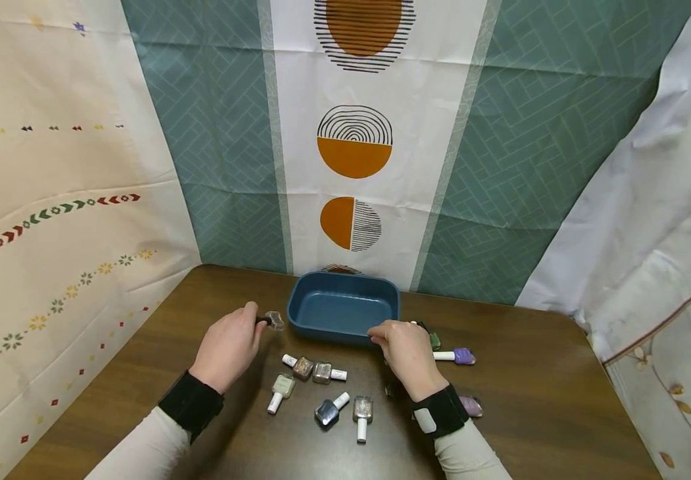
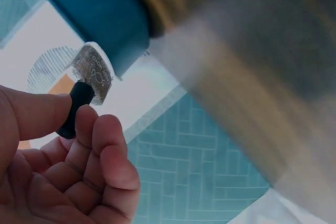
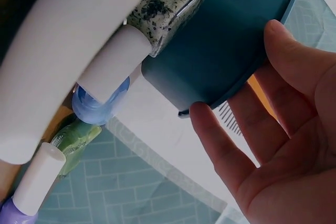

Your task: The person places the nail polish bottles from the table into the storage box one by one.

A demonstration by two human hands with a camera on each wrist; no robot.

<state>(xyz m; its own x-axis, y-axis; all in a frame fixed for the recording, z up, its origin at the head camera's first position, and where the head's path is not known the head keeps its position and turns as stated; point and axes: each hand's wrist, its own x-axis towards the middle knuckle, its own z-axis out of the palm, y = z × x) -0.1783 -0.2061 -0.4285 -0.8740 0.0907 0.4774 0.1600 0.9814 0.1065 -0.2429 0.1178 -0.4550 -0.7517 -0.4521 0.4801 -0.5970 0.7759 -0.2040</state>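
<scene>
My left hand [image 1: 229,348] holds a nail polish bottle [image 2: 93,72] by its black cap [image 2: 77,106], thumb against fingertips. The bottle has a clear, glittery body and hangs just left of the blue container [image 1: 345,339]. At that container's front right corner is my right hand [image 1: 406,350]; it grips the rim, with the thumb on the outer wall and some fingertips hidden behind the edge. Closer to me lie a brown glitter bottle [image 1: 303,368], a silver glitter bottle [image 1: 322,373], a pale green bottle [image 1: 283,385], a dark blue bottle [image 1: 326,414] and a grey glitter bottle [image 1: 362,408].
Right of the right hand lie a purple bottle [image 1: 464,356], a green bottle [image 1: 435,341] and a mauve bottle [image 1: 472,406]. More bottles are partly hidden under that hand. Patterned curtains [image 1: 225,167] hang behind and beside the brown wooden table [image 1: 537,387].
</scene>
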